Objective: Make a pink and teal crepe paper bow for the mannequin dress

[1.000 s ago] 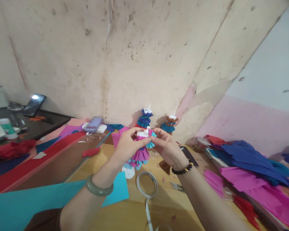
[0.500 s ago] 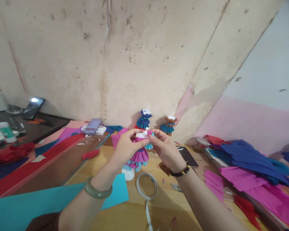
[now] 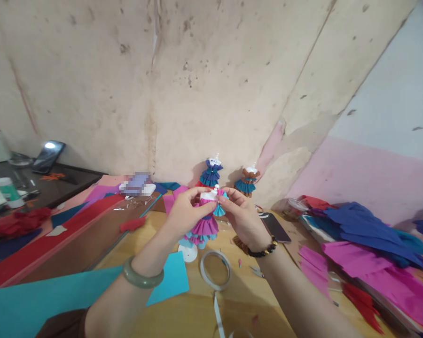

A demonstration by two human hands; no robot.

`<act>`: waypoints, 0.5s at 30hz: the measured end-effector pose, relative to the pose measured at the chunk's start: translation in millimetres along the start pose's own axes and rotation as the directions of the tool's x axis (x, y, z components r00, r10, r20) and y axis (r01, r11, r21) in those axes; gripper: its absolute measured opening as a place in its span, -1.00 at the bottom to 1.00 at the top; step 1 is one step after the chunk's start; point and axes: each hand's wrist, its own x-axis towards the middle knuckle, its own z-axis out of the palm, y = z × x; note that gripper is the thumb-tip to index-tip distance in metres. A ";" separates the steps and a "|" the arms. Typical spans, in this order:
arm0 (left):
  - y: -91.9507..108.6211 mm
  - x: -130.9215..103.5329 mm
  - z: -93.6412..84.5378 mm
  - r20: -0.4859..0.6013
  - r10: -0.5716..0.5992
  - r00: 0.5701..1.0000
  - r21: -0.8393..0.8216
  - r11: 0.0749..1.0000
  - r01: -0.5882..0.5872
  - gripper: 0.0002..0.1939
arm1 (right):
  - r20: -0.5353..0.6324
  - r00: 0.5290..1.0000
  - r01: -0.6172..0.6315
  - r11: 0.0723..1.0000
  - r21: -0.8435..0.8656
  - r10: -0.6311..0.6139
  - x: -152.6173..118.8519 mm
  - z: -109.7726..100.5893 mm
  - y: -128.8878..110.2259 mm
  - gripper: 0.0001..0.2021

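Upright over the table stands a small white dress form (image 3: 208, 195) wearing a ruffled pink and light-blue crepe-paper skirt (image 3: 205, 226). My left hand (image 3: 187, 209) is closed around the form's upper body from the left, thumb across its front. My right hand (image 3: 240, 211) pinches a small pleated pink and light-blue paper piece (image 3: 220, 206) against the form's right shoulder side. Its round white base (image 3: 188, 253) shows below the skirt. Fingertips partly hide where the paper meets the form.
Two dressed forms, one blue (image 3: 211, 174) and one brown and teal (image 3: 246, 182), stand by the wall. A tape roll (image 3: 215, 270), snips (image 3: 257, 271) and turquoise paper (image 3: 172, 279) lie nearer. Coloured crepe paper (image 3: 373, 234) is piled right; a phone (image 3: 48, 157) leans left.
The pleated paper piece at the form's side shows more of its light-blue part now. Both hands keep nearly the same place, with slight finger shifts.
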 end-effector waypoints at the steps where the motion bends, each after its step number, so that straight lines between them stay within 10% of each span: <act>1: 0.5 -0.4 0.3 -0.010 0.000 1.000 0.006 1.000 0.000 -0.64 | -0.003 1.000 0.024 1.000 -0.009 -0.024 0.5 0.3 0.7 -0.73; 15: 1.4 -0.7 0.1 -0.027 -0.012 1.000 0.013 1.000 0.012 -0.63 | 0.014 1.000 -0.007 1.000 0.023 0.006 -3.3 -0.4 2.4 -0.69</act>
